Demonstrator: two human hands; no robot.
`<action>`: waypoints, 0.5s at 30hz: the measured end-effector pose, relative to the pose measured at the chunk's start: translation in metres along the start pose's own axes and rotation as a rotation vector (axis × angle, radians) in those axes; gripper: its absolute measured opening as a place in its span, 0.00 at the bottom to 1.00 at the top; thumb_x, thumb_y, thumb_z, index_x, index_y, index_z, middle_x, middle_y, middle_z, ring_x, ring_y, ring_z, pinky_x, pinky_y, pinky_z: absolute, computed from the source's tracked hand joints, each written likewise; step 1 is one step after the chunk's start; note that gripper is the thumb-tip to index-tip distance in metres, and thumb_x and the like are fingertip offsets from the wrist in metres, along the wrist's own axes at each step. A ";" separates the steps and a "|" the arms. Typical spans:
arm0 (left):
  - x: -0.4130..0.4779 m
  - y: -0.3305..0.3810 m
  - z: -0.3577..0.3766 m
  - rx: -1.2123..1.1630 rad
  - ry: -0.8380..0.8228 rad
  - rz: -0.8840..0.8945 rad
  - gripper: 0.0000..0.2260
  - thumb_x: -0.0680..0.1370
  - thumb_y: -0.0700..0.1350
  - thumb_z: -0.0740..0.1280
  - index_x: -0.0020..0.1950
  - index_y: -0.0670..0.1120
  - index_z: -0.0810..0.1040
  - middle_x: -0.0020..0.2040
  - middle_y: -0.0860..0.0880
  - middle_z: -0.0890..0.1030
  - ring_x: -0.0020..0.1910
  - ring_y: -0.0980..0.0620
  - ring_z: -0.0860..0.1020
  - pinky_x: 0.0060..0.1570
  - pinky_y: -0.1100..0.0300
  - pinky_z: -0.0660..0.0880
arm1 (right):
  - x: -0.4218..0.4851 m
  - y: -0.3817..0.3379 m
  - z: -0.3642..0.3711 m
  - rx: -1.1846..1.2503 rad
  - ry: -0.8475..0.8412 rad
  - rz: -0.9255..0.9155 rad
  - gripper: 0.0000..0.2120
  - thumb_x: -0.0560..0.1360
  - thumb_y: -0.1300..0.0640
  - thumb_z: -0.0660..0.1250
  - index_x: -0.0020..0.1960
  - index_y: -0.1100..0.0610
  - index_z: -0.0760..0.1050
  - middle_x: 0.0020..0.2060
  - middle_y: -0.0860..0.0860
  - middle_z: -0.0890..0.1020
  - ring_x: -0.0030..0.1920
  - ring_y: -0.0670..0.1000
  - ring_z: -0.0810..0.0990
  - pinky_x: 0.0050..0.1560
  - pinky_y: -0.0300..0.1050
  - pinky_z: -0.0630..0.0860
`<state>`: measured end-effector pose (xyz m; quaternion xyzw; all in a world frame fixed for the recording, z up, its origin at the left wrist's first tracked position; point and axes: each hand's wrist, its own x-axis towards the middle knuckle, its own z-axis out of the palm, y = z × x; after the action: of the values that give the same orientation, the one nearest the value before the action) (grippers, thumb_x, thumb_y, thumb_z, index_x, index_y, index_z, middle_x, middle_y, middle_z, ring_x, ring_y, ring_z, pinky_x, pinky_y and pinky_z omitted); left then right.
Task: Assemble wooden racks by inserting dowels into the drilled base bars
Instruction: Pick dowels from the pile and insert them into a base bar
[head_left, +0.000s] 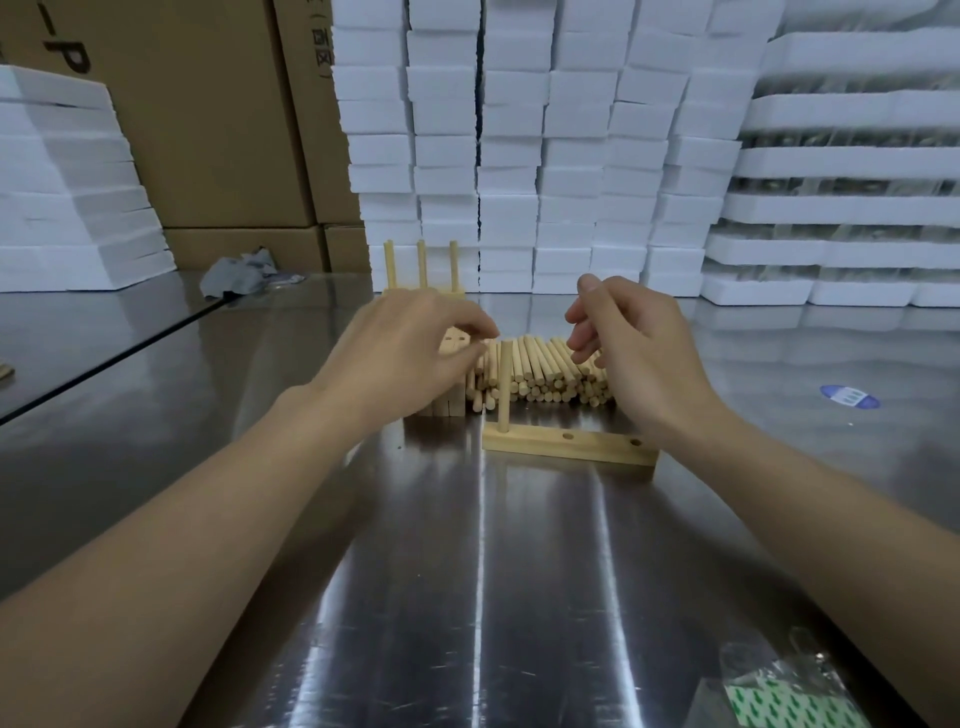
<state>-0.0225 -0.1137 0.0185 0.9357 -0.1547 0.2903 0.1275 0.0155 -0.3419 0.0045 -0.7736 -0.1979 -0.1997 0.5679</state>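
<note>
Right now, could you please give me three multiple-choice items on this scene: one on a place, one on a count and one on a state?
1. The dowel pile lies: A behind the bar; B in front of it; C on top of it.
2. Empty holes in the bar: A one; B two; C four.
3. The dowel in the bar is: A upright; B lying flat; C snapped.
Answers: A, the pile sits beyond the bar; B, two open holes show right of the dowel; A, it stands straight in the left hole.

The left hand (410, 338) and right hand (639, 343) are bare, as are the left forearm (208, 493) and right forearm (805, 493).
</note>
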 end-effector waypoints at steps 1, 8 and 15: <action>0.000 0.001 0.000 -0.029 0.065 -0.009 0.09 0.83 0.51 0.71 0.62 0.58 0.86 0.55 0.62 0.87 0.57 0.59 0.83 0.59 0.50 0.80 | -0.001 0.000 0.000 -0.012 -0.007 -0.003 0.19 0.86 0.44 0.60 0.46 0.54 0.80 0.36 0.50 0.84 0.36 0.44 0.82 0.41 0.43 0.76; 0.008 0.006 -0.001 -0.640 0.318 -0.112 0.06 0.83 0.38 0.72 0.59 0.42 0.86 0.51 0.49 0.88 0.50 0.54 0.88 0.54 0.58 0.83 | -0.002 0.006 0.005 -0.120 -0.054 -0.091 0.05 0.81 0.50 0.70 0.56 0.45 0.82 0.46 0.41 0.84 0.44 0.41 0.81 0.44 0.36 0.76; 0.009 0.011 0.002 -0.871 0.269 -0.228 0.06 0.84 0.39 0.71 0.60 0.41 0.85 0.51 0.49 0.90 0.50 0.52 0.89 0.44 0.64 0.81 | 0.000 0.011 0.006 -0.128 -0.119 -0.155 0.04 0.78 0.52 0.76 0.51 0.44 0.84 0.42 0.39 0.86 0.46 0.41 0.84 0.44 0.31 0.75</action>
<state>-0.0186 -0.1264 0.0237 0.7600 -0.1406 0.3012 0.5584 0.0222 -0.3392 -0.0060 -0.8011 -0.2771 -0.2090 0.4875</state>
